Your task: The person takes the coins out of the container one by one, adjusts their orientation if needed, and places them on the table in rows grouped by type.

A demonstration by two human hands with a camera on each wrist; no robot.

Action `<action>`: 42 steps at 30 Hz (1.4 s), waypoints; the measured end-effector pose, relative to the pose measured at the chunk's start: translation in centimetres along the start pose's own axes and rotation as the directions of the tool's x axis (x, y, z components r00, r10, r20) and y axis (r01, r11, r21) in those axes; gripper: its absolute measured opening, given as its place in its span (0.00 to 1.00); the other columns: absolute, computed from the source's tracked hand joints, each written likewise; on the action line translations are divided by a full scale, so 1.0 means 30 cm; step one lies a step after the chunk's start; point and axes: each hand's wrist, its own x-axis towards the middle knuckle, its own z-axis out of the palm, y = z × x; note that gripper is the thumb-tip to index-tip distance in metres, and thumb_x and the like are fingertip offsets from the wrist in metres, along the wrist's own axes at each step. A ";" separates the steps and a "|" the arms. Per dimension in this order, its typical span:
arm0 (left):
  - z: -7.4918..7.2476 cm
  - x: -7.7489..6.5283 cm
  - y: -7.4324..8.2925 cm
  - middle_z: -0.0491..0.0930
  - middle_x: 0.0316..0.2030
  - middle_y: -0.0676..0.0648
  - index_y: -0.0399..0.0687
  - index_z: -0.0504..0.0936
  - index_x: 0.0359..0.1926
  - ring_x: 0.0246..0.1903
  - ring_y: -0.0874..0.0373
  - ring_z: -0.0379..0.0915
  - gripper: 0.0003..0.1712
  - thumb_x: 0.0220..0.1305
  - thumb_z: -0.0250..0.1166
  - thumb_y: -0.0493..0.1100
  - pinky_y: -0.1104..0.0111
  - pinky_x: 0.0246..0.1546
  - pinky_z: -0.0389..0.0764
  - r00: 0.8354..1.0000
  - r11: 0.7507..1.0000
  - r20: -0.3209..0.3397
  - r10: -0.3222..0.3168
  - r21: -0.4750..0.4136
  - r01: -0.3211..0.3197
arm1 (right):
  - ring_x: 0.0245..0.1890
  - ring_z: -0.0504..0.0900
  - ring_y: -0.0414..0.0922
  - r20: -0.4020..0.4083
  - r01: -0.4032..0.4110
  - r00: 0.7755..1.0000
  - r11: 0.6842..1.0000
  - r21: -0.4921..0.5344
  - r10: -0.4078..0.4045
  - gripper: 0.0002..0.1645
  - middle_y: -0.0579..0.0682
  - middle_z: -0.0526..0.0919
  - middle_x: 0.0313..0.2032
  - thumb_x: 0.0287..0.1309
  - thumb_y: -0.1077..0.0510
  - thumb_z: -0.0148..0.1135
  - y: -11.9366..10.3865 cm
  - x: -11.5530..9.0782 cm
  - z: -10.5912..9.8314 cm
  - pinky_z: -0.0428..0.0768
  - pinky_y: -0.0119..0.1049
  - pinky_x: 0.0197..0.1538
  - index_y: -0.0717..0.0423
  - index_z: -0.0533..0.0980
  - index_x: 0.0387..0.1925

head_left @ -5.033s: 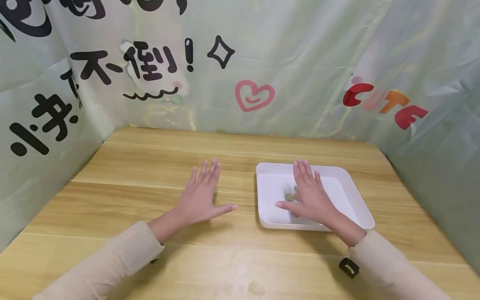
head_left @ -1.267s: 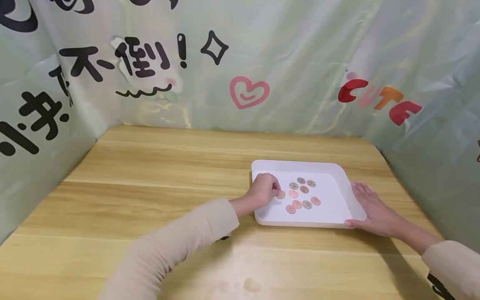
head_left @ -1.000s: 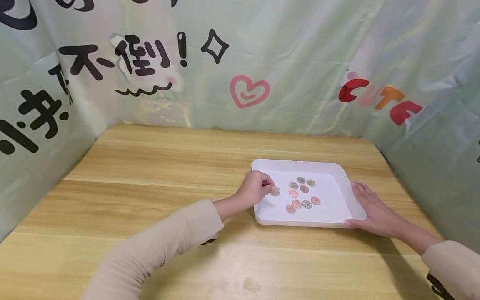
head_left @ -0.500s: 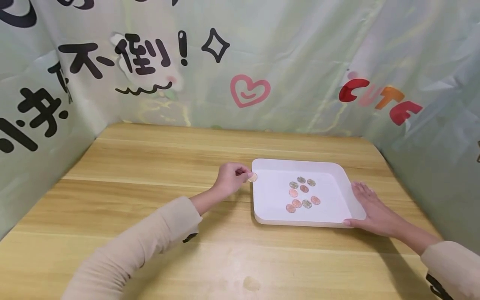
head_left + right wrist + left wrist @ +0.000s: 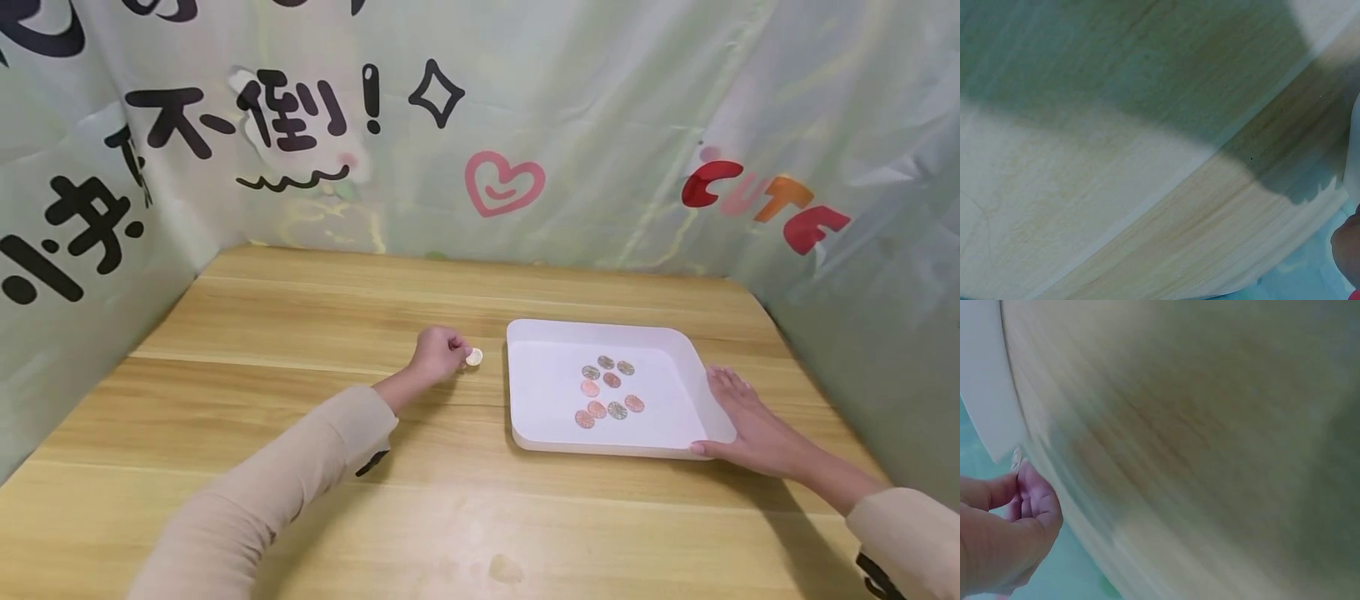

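My left hand (image 5: 438, 357) pinches a pale, shiny, round metal coin (image 5: 475, 357) between thumb and fingers, with most of its disc jutting out past the fingertips towards my right. The coin is outside the white, shallow, rectangular plastic tray (image 5: 540, 417), near its left wall but apart from it, over the light wood-grained table (image 5: 337, 325); whether its lower edge touches the wood I cannot tell. Being round, it has no long axis; the head view shows its face, the left wrist view almost its edge. The left hand is plainly the nearer one, as the whole tray stands between the coin and my right hand (image 5: 757, 429). That hand is spread against the tray's right end, fingers straight along the outer wall, thumb at the near corner. Between my two well-separated hands, nine coins lie flat on the tray floor: five reddish copper coins (image 5: 634, 403) and four dull silver coins (image 5: 617, 410).
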 end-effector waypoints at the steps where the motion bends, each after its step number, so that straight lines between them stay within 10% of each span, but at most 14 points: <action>1: 0.000 0.007 -0.005 0.83 0.31 0.35 0.28 0.80 0.28 0.24 0.54 0.80 0.07 0.60 0.59 0.30 0.79 0.21 0.75 1.000 1.000 0.013 -0.024 0.016 0.024 | 0.72 0.31 0.59 0.000 -0.003 1.000 1.000 0.003 0.003 0.64 0.77 0.46 0.66 0.48 0.42 0.65 0.001 -0.001 0.001 0.19 0.19 0.63 0.77 0.40 0.67; 10: 0.000 0.061 -0.027 0.84 0.38 0.36 0.32 0.80 0.23 0.22 0.60 0.79 0.10 0.60 0.57 0.29 0.82 0.17 0.72 0.984 0.985 0.090 -0.154 0.096 0.145 | 0.71 0.32 0.60 0.004 0.004 1.000 1.000 0.005 -0.004 0.64 0.78 0.46 0.65 0.48 0.42 0.65 0.006 0.000 -0.001 0.19 0.18 0.62 0.77 0.40 0.66; 33: -0.001 0.066 0.003 0.85 0.29 0.39 0.32 0.82 0.28 0.14 0.66 0.66 0.06 0.58 0.61 0.31 0.83 0.14 0.65 0.989 0.964 0.027 -0.146 0.227 0.136 | 0.71 0.35 0.64 0.028 -0.009 1.000 1.000 0.017 0.009 0.64 0.77 0.45 0.66 0.48 0.42 0.66 0.009 0.003 -0.006 0.19 0.20 0.64 0.76 0.40 0.67; 42: -0.004 0.044 0.029 0.84 0.27 0.37 0.31 0.82 0.26 0.21 0.56 0.77 0.08 0.59 0.63 0.34 0.75 0.23 0.77 0.996 0.989 -0.040 0.079 0.129 -0.074 | 0.70 0.36 0.65 0.009 0.006 1.000 1.000 0.014 -0.006 0.64 0.78 0.47 0.65 0.47 0.42 0.66 0.012 0.003 -0.002 0.19 0.21 0.64 0.77 0.41 0.66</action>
